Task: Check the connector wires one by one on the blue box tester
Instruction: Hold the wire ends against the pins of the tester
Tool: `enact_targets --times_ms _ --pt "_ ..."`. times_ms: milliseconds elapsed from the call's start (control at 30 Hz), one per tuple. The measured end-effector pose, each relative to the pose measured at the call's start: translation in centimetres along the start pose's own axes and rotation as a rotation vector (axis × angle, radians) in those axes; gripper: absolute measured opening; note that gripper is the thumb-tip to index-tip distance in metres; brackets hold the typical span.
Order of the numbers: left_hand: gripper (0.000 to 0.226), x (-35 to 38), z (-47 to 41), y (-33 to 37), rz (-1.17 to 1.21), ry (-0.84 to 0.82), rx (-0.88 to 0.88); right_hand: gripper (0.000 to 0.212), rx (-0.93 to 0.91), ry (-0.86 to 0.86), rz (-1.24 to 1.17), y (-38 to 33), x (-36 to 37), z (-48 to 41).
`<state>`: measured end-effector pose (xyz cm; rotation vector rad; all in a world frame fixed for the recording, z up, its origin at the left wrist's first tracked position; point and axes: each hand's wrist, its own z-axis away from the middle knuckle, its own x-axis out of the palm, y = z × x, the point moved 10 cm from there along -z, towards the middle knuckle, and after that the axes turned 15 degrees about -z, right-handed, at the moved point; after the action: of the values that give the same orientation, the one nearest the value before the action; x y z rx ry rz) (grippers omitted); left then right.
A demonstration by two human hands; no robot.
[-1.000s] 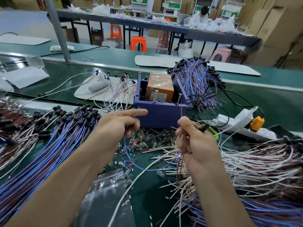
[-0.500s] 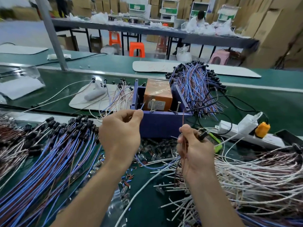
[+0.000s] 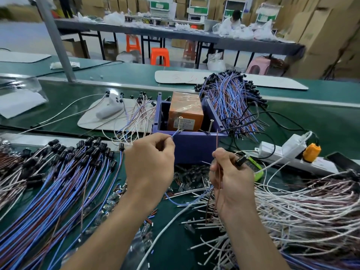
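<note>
Pinching blue wire (image 3: 175, 134) in left hand (image 3: 150, 162), brown wire (image 3: 217, 141) in right hand (image 3: 231, 178), before blue box tester (image 3: 191, 147) mid-bench. Best to hold each wire tip steady against 1 screw (image 3: 180, 123) apiece.

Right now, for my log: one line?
left hand pinches thin blue wire toward blue plastic box tester | right hand grips thin brown wire

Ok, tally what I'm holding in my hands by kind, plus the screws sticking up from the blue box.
Blue wire: 1
Brown wire: 1
Black connector: 1
Screws: 2
Total: 5
</note>
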<state>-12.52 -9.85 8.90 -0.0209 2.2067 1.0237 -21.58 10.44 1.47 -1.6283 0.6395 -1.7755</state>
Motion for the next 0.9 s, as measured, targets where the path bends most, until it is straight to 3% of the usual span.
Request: enact_targets --times_ms 133,300,567,767,900 --pt "0.018 0.3 0.3 0.3 0.019 -0.014 0.021 0.025 -0.008 -0.006 0.005 0.0 0.0 -0.1" --pt "0.037 0.4 0.4 -0.2 0.042 -0.004 -0.024 0.027 -0.010 -0.009 0.004 0.0 -0.1 -0.1" --pt "0.024 0.3 -0.4 -0.9 0.059 -0.040 -0.075 0.032 -0.011 -0.015 -0.001 0.2 -0.2 -0.2" --pt "0.025 0.3 -0.5 -0.9 0.048 -0.057 -0.076 0.028 -0.007 -0.023 -0.002 0.2 -0.2 -0.3" --pt "0.027 0.2 -0.5 -0.9 0.049 -0.061 -0.076 0.037 -0.019 -0.012 -0.018 0.1 -0.2 -0.4"
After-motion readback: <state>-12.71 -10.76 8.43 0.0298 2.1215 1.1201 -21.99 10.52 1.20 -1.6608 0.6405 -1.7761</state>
